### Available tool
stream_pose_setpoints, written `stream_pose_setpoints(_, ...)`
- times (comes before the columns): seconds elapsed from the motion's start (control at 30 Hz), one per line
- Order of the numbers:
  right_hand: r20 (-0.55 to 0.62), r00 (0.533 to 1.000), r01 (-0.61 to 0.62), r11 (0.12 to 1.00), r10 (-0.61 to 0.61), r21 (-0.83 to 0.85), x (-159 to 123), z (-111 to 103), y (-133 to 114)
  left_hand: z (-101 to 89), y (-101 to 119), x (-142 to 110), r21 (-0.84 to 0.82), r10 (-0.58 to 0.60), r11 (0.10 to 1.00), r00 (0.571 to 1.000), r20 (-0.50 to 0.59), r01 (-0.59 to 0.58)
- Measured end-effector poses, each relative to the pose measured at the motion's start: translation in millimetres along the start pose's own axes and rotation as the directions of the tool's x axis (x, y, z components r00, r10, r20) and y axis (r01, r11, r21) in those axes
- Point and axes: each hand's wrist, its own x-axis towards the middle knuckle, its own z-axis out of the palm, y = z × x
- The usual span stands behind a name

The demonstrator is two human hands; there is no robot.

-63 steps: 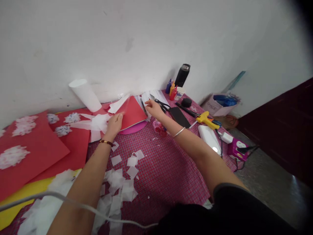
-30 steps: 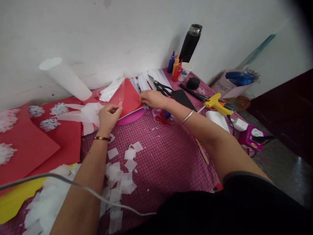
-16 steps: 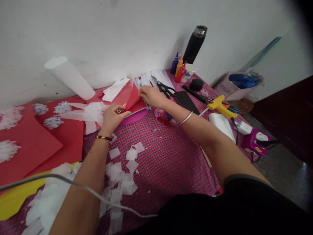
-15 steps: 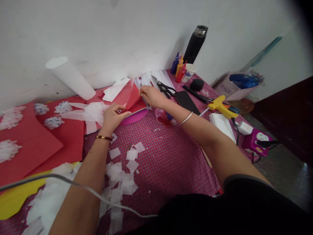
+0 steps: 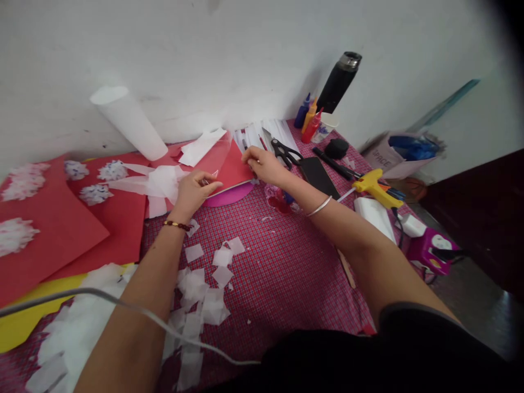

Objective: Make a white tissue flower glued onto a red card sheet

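Observation:
My left hand point(image 5: 192, 191) pinches the near left edge of a clear plastic sleeve holding red paper point(image 5: 231, 166), which lies on the checked cloth point(image 5: 282, 273) over a magenta sheet point(image 5: 231, 195). My right hand point(image 5: 262, 162) is closed on the sleeve's right corner, by a pen and white paper strips point(image 5: 262, 134). Both wrists wear bracelets. Black scissors point(image 5: 286, 154) lie just right of my right hand.
Red sheets with white tissue flowers point(image 5: 45, 213) cover the left; a white paper roll point(image 5: 129, 123) leans on the wall. White paper squares point(image 5: 204, 284) lie near me. Paint bottles point(image 5: 311, 117), a black flask point(image 5: 339, 82), a yellow glue gun point(image 5: 374, 188) and a purple device point(image 5: 429, 251) stand right.
My left hand went from lying on the red sheet to pinching the sleeve's edge. My right hand came off the white strips and closed on the sleeve's right corner. The camera shifted slightly.

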Motion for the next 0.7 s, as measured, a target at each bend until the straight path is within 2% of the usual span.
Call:
stream_pose_setpoints(0.1, 0.034, 0.997, -0.080, 0.982, 0.076, 0.170, -4, 3, 2, -0.9, 0, 0, 0.074, 0.045, 0.996, 0.998, 0.053, -0.049)
stream_pose_setpoints(0.17, 0.065, 0.992, -0.119, 0.968, 0.108, 0.220, -7, 3, 4, -2.2, 2, 0, 0.113, 0.083, 0.989, 0.992, 0.097, -0.094)
stream_pose_setpoints(0.4, 0.001, 0.997, -0.083, 0.993, 0.084, 0.081, -19, -5, 15, -3.5, 0, 1, 0.137, 0.111, 0.982, 0.983, 0.146, -0.132)
stream_pose_setpoints(0.57, 0.021, 0.989, -0.147, 0.986, 0.146, 0.075, -28, -8, 23, -4.1, -1, 1, 0.119, 0.116, 0.984, 0.985, 0.126, -0.131)
stream_pose_setpoints(0.7, 0.041, 0.988, -0.149, 0.982, 0.146, 0.113, -30, -9, 23, -5.0, 0, 1, 0.118, 0.103, 0.986, 0.985, 0.138, -0.120)
